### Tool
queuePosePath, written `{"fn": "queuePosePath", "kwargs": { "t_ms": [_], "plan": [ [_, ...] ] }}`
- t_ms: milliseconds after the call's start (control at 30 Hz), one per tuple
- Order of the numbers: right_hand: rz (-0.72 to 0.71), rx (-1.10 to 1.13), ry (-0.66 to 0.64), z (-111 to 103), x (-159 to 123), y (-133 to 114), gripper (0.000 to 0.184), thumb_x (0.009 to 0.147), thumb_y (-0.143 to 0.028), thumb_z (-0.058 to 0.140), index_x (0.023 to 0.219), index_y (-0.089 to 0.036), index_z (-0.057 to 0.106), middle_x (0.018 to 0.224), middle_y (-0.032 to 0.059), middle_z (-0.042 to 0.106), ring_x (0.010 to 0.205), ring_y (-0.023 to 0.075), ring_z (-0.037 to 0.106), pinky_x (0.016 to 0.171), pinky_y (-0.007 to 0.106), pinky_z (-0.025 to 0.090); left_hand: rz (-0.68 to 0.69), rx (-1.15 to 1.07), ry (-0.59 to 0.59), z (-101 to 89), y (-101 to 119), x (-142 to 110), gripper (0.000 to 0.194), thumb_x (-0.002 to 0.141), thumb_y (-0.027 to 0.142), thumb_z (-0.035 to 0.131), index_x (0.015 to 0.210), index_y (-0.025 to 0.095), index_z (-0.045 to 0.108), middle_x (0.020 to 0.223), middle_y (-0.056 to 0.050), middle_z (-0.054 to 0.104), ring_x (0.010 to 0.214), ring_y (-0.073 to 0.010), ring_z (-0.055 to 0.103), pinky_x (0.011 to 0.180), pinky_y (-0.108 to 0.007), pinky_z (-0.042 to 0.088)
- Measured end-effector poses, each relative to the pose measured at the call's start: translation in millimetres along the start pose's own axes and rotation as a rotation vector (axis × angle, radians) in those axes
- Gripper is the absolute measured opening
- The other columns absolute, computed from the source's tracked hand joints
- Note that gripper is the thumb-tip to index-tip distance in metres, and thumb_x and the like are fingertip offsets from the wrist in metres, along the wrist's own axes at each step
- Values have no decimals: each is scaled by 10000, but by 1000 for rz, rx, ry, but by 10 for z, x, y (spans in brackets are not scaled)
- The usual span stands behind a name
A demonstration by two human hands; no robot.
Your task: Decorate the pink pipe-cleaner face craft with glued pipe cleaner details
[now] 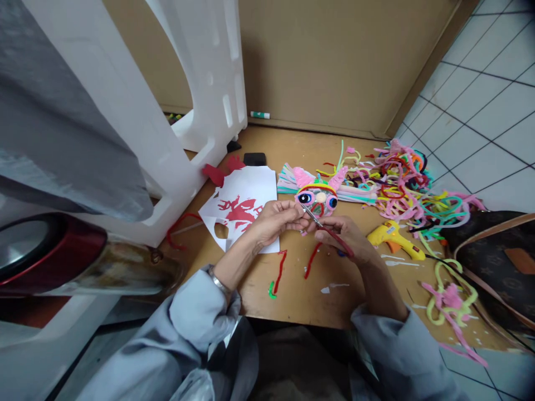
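Note:
My right hand (345,236) is wrapped round red-handled scissors (334,236), whose metal blades point up and left. Their tips meet the fingers of my left hand (278,223), which are pinched together on something too small to make out. Just beyond both hands sits a fuzzy face figure (320,192) with pink ears, big eyes and a striped headband. It rests on a bundle of pastel pipe cleaners (357,194). Nearer to me lie one red pipe cleaner with a green end (279,273) and another red pipe cleaner piece (312,262).
White paper with red cut-out shapes (246,184) lies left of my hands. To the right are a tangled pipe cleaner heap (405,189), a yellow glue gun (395,238) and a brown bag (497,262). A white plastic frame (213,83) stands at left, near a red-lidded jar (54,250).

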State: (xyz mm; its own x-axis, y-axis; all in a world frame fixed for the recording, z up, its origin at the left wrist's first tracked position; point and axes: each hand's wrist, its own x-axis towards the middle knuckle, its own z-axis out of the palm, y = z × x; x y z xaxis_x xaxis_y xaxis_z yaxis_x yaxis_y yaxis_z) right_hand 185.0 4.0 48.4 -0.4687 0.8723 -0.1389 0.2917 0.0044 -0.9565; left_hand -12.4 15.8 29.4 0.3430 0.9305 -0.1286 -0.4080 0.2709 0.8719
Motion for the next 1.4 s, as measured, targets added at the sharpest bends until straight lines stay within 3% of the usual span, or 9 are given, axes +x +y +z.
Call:
{"fn": "queuePosePath", "kwargs": {
  "t_ms": [233, 633, 900, 1167, 1400],
  "plan": [
    [33, -13, -4, -2, 16, 14, 528, 586, -620, 814, 736, -137, 663, 576, -46, 451, 524, 69, 348, 499, 224, 284, -39, -4, 32, 3, 15, -3, 219, 646, 220, 832, 706, 110, 651, 730, -49, 745, 614, -95, 688, 617, -192, 547],
    [0, -68, 11, -4, 43, 56, 507, 590, -614, 814, 720, -141, 687, 633, -12, 507, 587, 99, 413, 532, 234, 346, -39, 2, 25, -34, -12, 21, 262, 643, 253, 864, 732, 105, 667, 739, -43, 737, 639, -107, 689, 656, -230, 550],
    [7, -86, -8, -8, 44, 47, 527, 596, -636, 801, 720, -144, 661, 577, -43, 429, 545, 82, 364, 505, 228, 311, -51, -12, 30, -29, -5, 17, 256, 627, 238, 869, 721, 103, 673, 728, -38, 736, 630, -105, 692, 647, -219, 549],
    [-23, -17, 55, 40, 47, 7, 523, 574, -636, 808, 670, -152, 636, 576, -42, 465, 538, 76, 382, 505, 226, 318, -37, -40, 0, -8, 12, 1, 238, 703, 287, 824, 769, 115, 673, 797, -56, 758, 653, -107, 700, 669, -229, 554],
    [-16, 27, 94, 92, 47, 1, 509, 589, -635, 799, 694, -156, 662, 552, -44, 473, 531, 82, 414, 482, 219, 317, 4, -74, 42, 57, -77, 13, 343, 605, 285, 911, 767, 97, 675, 694, -27, 727, 649, -97, 698, 681, -200, 556]
  ]
}}
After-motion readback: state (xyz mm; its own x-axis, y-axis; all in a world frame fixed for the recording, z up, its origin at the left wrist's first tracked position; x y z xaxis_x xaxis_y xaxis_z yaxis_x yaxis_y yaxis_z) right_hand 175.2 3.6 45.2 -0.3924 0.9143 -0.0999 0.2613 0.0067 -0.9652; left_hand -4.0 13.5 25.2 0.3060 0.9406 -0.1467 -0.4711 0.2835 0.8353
